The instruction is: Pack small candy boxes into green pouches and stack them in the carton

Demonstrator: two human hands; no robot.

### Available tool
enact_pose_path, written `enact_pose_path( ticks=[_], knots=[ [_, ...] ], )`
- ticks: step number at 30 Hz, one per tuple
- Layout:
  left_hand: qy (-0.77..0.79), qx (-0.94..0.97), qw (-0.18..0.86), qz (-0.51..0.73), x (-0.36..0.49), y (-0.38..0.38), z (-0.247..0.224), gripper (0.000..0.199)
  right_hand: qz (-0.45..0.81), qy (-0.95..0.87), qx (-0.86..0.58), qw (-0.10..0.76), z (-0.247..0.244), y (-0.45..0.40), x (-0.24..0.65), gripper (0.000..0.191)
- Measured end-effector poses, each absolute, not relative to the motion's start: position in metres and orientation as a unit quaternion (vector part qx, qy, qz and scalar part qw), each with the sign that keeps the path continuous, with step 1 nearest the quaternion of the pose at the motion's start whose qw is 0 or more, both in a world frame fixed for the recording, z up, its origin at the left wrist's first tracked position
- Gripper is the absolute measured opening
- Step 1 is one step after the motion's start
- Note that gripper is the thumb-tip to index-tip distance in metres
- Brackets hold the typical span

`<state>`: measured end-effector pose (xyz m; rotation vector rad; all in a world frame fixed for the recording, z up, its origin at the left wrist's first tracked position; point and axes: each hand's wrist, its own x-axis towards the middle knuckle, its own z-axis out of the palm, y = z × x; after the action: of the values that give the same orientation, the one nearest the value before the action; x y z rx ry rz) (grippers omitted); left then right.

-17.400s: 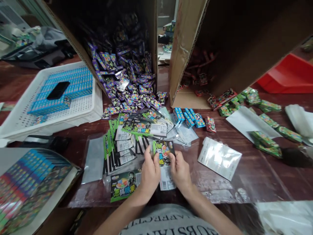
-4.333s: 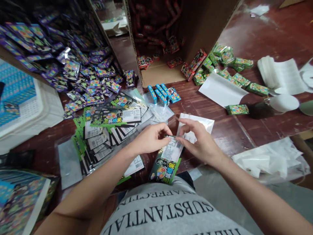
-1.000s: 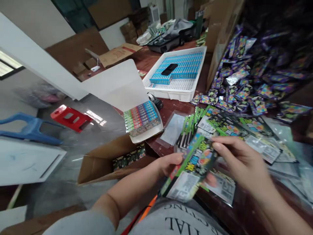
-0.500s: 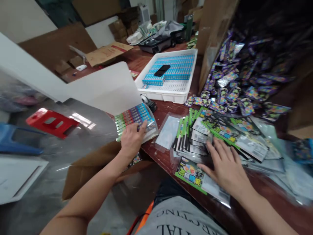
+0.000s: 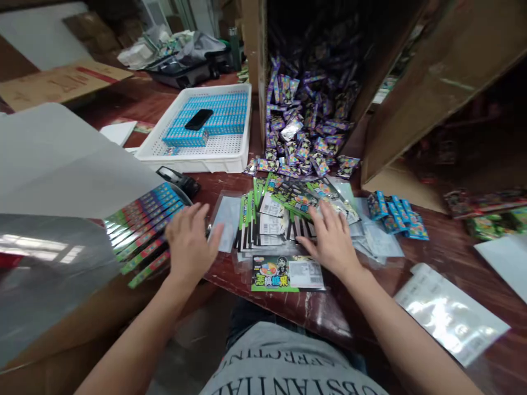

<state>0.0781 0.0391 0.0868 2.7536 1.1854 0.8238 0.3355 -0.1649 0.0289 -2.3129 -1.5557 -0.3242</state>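
Note:
My left hand [image 5: 191, 238] hovers with spread fingers between the rows of small colourful boxes [image 5: 142, 225] and a clear sleeve [image 5: 227, 222]; nothing is in it. My right hand [image 5: 331, 238], fingers apart, rests at the right side of a fanned pile of green and black printed packets [image 5: 269, 219]. One such packet [image 5: 288, 273] lies flat by itself near the table's front edge, below the pile. Whether the right fingertips press on the pile is hard to tell.
A white basket [image 5: 197, 164] holds blue boxes and a black phone [image 5: 199, 119]. Purple sachets [image 5: 304, 137] spill from a carton behind the pile. Blue packs [image 5: 397, 215] and a shiny label sheet [image 5: 453, 312] lie to the right. A black tape dispenser [image 5: 180, 181] stands left.
The view has turned right. My left hand has come off the small boxes and moved toward the pile. The lone packet lies straighter, and my right hand stays by the pile.

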Motion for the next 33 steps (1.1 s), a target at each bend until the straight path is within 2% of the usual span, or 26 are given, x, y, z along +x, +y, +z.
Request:
enact_pose_path(
  ticks=[1,2,5,6,8,10,13,16,19,21,25,30,33],
  knots=[
    [0.356,0.891,0.074,0.272,0.097,0.032,0.086,0.049,-0.121,-0.521,-0.831,0.150,0.028,-0.167,0.345,0.080],
    [0.335,0.891,0.144,0.271,0.116,0.023,0.085,0.046,-0.119,-0.511,-0.841,0.137,0.026,-0.170,0.354,0.076],
    [0.311,0.830,0.408,0.219,0.165,-0.004,0.074,0.039,-0.096,-0.547,-0.823,0.120,0.019,-0.176,0.369,0.034],
    [0.314,0.787,0.496,0.188,0.177,-0.013,0.069,0.040,-0.094,-0.561,-0.813,0.121,0.018,-0.178,0.370,0.025],
    [0.322,0.695,0.630,0.128,0.194,-0.028,0.061,0.045,-0.106,-0.569,-0.805,0.131,0.021,-0.182,0.363,0.022],
    [0.341,0.622,0.697,0.105,0.203,-0.039,0.057,0.051,-0.123,-0.564,-0.803,0.148,0.030,-0.186,0.349,0.023],
    [0.341,0.584,0.722,0.147,0.209,-0.049,0.060,0.052,-0.130,-0.577,-0.784,0.188,0.052,-0.194,0.320,0.022],
    [0.283,0.627,0.696,0.204,0.215,-0.054,0.068,0.038,-0.061,-0.627,-0.724,0.281,0.077,-0.199,0.304,0.017],
    [0.192,0.697,0.672,0.164,0.216,-0.056,0.075,0.030,-0.048,-0.604,-0.716,0.346,0.096,-0.199,0.315,0.030],
    [0.136,0.737,0.655,0.098,0.213,-0.057,0.077,0.027,-0.062,-0.590,-0.733,0.333,0.103,-0.200,0.331,0.037],
    [0.105,0.758,0.644,0.008,0.206,-0.061,0.073,0.023,-0.024,-0.595,-0.754,0.279,0.108,-0.205,0.351,0.031],
    [0.126,0.753,0.646,-0.018,0.206,-0.069,0.073,0.025,-0.004,-0.570,-0.775,0.274,0.107,-0.214,0.348,0.027],
    [0.125,0.747,0.652,-0.017,0.210,-0.071,0.079,0.029,0.014,-0.543,-0.792,0.279,0.107,-0.217,0.348,0.016]
  ],
)
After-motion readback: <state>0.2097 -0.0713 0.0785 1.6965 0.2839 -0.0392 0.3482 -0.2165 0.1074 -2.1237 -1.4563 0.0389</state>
